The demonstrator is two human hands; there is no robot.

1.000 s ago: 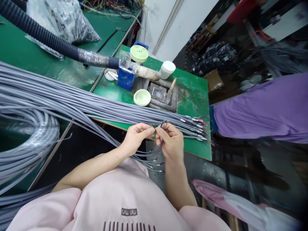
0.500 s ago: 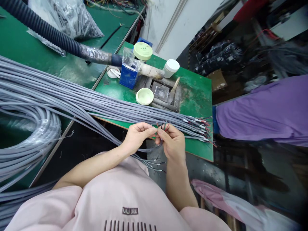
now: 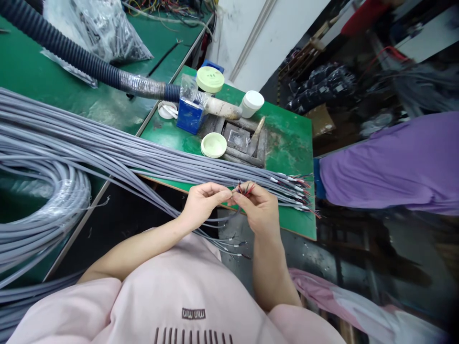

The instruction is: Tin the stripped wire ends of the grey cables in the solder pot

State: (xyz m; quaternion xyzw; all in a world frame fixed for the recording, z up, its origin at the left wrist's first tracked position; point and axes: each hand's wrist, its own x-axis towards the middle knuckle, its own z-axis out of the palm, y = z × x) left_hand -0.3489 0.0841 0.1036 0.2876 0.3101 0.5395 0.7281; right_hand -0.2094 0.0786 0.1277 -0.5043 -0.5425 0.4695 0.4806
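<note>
My right hand (image 3: 261, 205) is closed on the stripped end of a grey cable, whose thin coloured wires (image 3: 247, 189), red and black among them, fan out above the fingers. The tips of my left hand (image 3: 208, 200) are pinched together and meet the right fingertips at these wires; which strand they grip is too small to tell. Beneath and behind both hands runs a thick bundle of grey cables (image 3: 172, 155), its bared ends (image 3: 301, 188) lying to the right. Several more cable ends (image 3: 229, 244) hang below the hands, in front of the table edge.
On the green table (image 3: 290, 143) stand a square metal pot (image 3: 238, 138), a pale lid (image 3: 214, 145), a white tub (image 3: 252, 103) and a blue box (image 3: 189, 115) under a black hose (image 3: 89, 62). Coiled cable (image 3: 71, 191) lies left. Purple cloth (image 3: 390, 165) hangs at right.
My right hand has shifted very slightly right, and the coloured wires are bunched and tilted more to the right. The left hand stays almost in place, still pinching. The view has moved slightly.
</note>
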